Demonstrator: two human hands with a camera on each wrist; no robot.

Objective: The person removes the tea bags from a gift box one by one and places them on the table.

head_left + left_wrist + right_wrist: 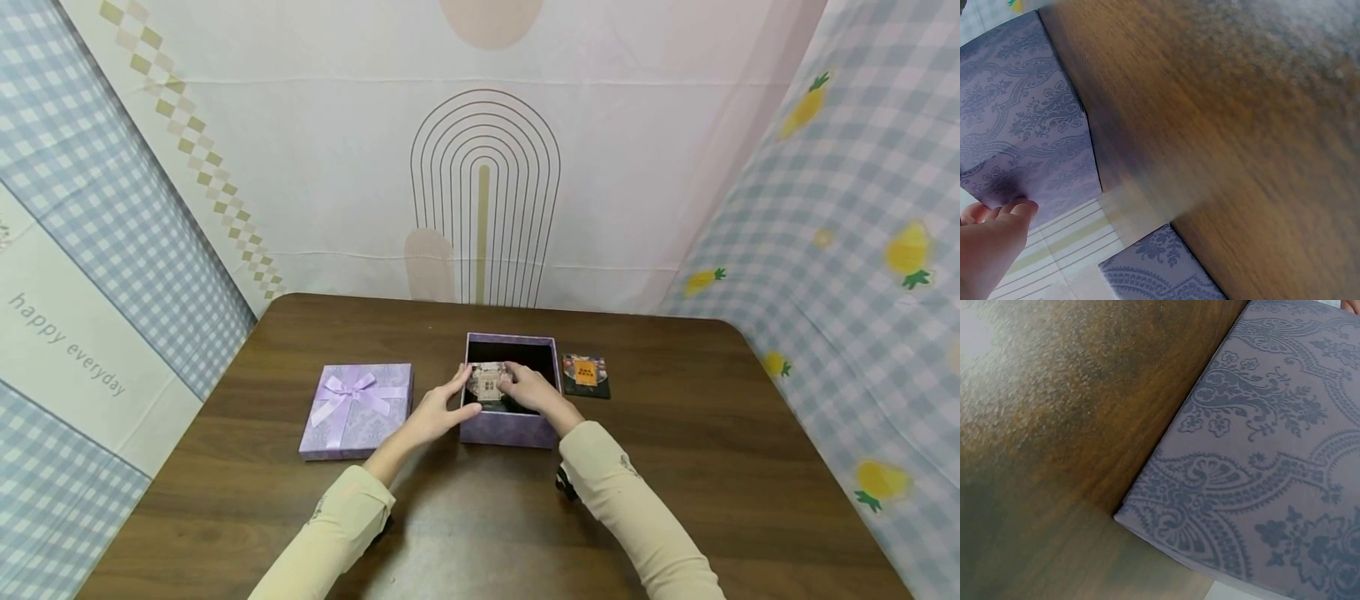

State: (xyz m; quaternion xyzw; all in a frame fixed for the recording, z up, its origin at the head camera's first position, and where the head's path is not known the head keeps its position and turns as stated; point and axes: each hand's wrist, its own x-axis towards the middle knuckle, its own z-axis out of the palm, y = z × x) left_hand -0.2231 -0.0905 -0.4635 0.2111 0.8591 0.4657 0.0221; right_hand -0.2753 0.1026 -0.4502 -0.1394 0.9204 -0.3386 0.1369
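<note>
While the head view takes in the whole table (675, 467), it alone shows both hands at the open box (510, 425): the left hand (442, 408) lies along the box's left wall with fingers straight, their tips touching a small pale packet (489, 382) inside, and the right hand (528, 387) reaches over the rim with fingers curled onto the same packet. Whether the right fingers truly pinch it or merely rest on it I cannot tell at this size. Just left of the box lies its lid (358, 408), bow up, flat on the wood; just right of the box sits a dark card (586, 375) with an orange patch. From the left wrist only fingertips (1019, 209) against the patterned box wall (1022, 119) show, plus a corner of the lid (1160, 269) and blurred wood. At the right wrist the view gives the box's outer wall (1260, 456) close up beside the tabletop, with no packet seen.
</note>
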